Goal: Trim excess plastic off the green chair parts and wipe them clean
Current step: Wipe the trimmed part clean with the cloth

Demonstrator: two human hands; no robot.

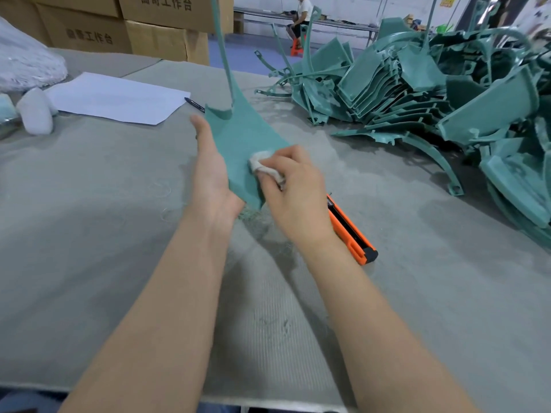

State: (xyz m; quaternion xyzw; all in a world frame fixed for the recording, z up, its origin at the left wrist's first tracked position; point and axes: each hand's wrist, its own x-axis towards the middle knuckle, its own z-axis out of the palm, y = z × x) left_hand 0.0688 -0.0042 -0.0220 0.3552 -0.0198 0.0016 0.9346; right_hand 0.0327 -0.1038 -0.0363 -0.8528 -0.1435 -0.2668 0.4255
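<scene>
The right hand (pixel 293 186), fingers curled tight on a small white cloth (pixel 262 165), presses it to the green chair part (pixel 238 135) standing between it and the left hand (pixel 211 177), whose thumb is straight and whose fingers are hidden behind the part, grip unclear; an orange knife (pixel 354 234) lies half hidden behind the right wrist.

Person, own body; parts in view: two hands, two forearms, one strip of clothing.
- Left hand (pixel 211 174): bare; palm side and thumb showing.
- Right hand (pixel 295 189): bare; back and knuckles showing.
- Left forearm (pixel 167 308): bare along its whole visible length, slender.
- Right forearm (pixel 372 323): bare likewise, slender.
- Blue fabric (pixel 18 400): small patch at the lower left frame edge, seemingly clothing; garment type cannot be told.
</scene>
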